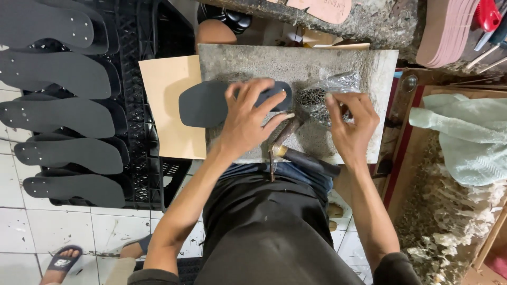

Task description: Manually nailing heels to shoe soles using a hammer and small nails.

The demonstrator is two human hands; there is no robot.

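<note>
Your left hand [248, 119] presses the dark sandal sole [211, 103] flat on the stone slab [296, 60]; beside the sole, your right hand [351, 124] pinches nails [311, 97].

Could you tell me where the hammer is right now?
In the head view, the hammer lies on the stone slab near its front edge, between the left hand and right hand.

Sole [211, 103] on slab [317, 60]; nail bag [322, 95] right.

Dark grey sole [203, 104] flat on slab, clear bag of nails [317, 97] beside
</note>
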